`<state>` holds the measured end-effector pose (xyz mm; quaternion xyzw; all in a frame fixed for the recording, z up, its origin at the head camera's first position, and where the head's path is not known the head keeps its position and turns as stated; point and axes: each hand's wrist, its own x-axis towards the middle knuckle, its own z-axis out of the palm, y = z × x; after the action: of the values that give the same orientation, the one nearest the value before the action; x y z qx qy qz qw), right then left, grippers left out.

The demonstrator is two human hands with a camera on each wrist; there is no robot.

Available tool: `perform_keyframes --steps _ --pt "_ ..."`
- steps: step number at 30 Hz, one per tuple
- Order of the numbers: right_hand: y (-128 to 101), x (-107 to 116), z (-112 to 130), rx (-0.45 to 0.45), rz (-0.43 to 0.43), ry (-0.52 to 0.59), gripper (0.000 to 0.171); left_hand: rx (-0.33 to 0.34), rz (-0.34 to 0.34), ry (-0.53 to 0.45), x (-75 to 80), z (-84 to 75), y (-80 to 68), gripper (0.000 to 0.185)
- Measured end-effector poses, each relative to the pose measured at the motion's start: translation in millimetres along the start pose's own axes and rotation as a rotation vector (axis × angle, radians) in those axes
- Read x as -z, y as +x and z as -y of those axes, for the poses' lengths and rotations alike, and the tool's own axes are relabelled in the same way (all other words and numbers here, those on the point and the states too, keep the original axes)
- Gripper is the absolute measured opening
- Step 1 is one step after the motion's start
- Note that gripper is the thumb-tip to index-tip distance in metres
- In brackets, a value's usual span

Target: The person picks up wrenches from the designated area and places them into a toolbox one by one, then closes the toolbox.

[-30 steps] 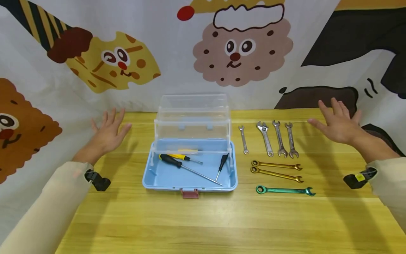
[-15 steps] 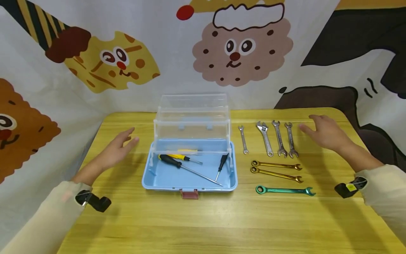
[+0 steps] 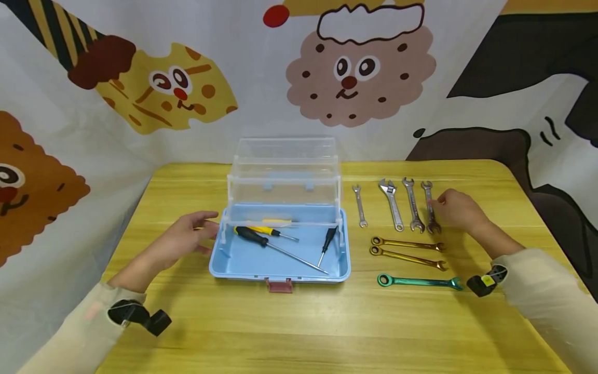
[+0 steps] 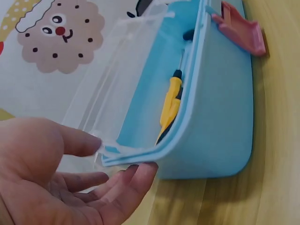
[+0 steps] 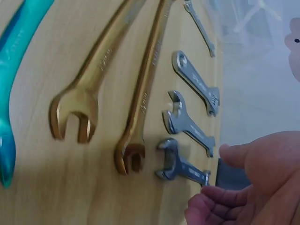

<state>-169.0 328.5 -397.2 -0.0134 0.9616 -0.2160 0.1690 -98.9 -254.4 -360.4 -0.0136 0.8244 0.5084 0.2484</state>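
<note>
My left hand (image 3: 184, 236) is at the left end of the light-blue toolbox (image 3: 280, 277), fingers bent loosely. In the left wrist view its fingertips (image 4: 149, 168) lie against or just beside the box's corner, with the thumb apart above. The clear lid (image 3: 285, 150) stands raised; a black-handled screwdriver (image 3: 252, 236), a yellow one (image 4: 171, 101) and a small black one (image 3: 329, 239) lie inside. My right hand (image 3: 460, 210) hovers by the rightmost silver open-end wrench (image 3: 429, 200). Thumb and fingers are apart around its far end in the right wrist view (image 5: 191, 172); contact is unclear.
Left of that wrench lie another silver wrench (image 3: 413, 205), an adjustable wrench (image 3: 391, 205) and a small wrench (image 3: 359, 206). Two gold wrenches (image 3: 406, 243) and a green one (image 3: 420, 281) lie nearer on the wooden table (image 3: 299, 332). A printed curtain (image 3: 261, 104) hangs behind.
Both hands have come down and inward from raised, spread positions: the left to the toolbox's left end, the right to the rightmost silver wrench. Toolbox and tools stay where they were.
</note>
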Motion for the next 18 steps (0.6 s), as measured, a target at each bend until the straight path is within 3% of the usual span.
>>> perform_keyframes --steps 5,12,18 --pt "3 -12 2 -0.005 0.026 0.001 0.053 0.064 0.032 -0.013 -1.4 1.0 -2.2 0.058" --pt "10 -19 2 -0.054 0.022 -0.059 0.046 0.087 0.063 -0.022 -1.2 3.7 -4.2 0.058" --pt "14 -14 3 -0.045 0.100 -0.079 0.040 0.096 0.052 -0.017 -2.6 5.0 -3.8 0.055"
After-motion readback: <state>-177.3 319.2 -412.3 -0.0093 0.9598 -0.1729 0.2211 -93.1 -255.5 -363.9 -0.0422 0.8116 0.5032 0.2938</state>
